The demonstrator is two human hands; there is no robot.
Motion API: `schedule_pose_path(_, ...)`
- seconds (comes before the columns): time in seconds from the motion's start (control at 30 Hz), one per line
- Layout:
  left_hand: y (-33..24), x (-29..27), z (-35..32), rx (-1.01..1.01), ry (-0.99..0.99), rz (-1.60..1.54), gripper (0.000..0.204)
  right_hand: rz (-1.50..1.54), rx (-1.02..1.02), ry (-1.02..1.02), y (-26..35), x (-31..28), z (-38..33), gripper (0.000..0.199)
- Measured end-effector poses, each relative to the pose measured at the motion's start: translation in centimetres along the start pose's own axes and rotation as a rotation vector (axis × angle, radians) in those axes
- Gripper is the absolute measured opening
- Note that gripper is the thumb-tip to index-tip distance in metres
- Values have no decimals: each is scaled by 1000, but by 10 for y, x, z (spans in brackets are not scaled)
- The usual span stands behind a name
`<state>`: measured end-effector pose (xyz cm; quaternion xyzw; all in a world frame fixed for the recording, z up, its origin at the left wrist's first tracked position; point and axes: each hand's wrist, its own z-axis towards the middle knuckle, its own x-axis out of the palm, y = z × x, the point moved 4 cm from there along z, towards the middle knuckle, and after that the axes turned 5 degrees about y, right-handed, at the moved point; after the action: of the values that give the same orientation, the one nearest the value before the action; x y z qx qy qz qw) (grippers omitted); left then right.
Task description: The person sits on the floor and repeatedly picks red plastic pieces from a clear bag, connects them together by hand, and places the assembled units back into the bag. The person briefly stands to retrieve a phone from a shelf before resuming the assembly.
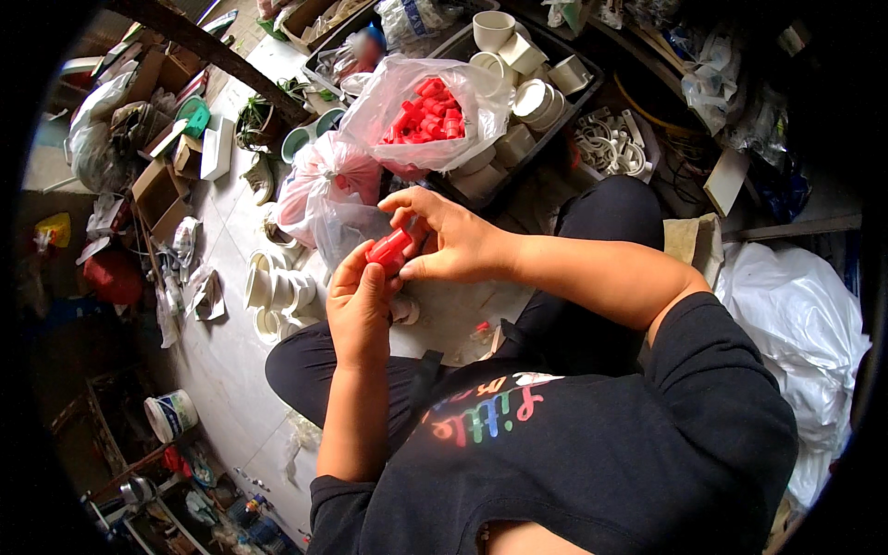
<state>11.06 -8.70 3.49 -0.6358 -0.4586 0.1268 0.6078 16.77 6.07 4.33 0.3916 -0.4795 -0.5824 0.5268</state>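
Observation:
My left hand (359,301) grips a small red plastic pipe fitting (389,247) between thumb and fingers, above my crossed legs. Just to its right, my right hand (450,237) has its fingers bent and apart, with the thumb close to the fitting's lower end. Whether its fingertips touch the fitting is hard to tell. Beyond my hands, an open clear plastic bag (365,106) holds many similar red fittings (430,116). A tied bag (338,176) with pinkish-red contents leans beside it, left of my right hand's fingers.
White plastic pipe fittings (277,289) lie on the tiled floor (217,356) to the left. A dark crate (592,79) of larger white fittings stands at the far side, with a box of white rings (610,143) beside it. A large white plastic sack (786,324) sits at right.

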Motion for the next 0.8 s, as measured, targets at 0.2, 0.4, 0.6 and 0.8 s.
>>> schedule_pose_path(0.2,0,-1,-2,-20,-41,87,30,289,452,166,-9,-1,0,45)
schedule_pose_path(0.4,0,0,0,-2,-36,147,31,-46,7,119,-2,-1,1,47)
schedule_pose_path(0.6,1,-1,-1,-1,-44,134,32,49,321,102,-8,-1,2,39)
schedule_pose_path(0.8,2,-3,-1,-2,-30,136,32,216,574,184,-5,1,0,41)
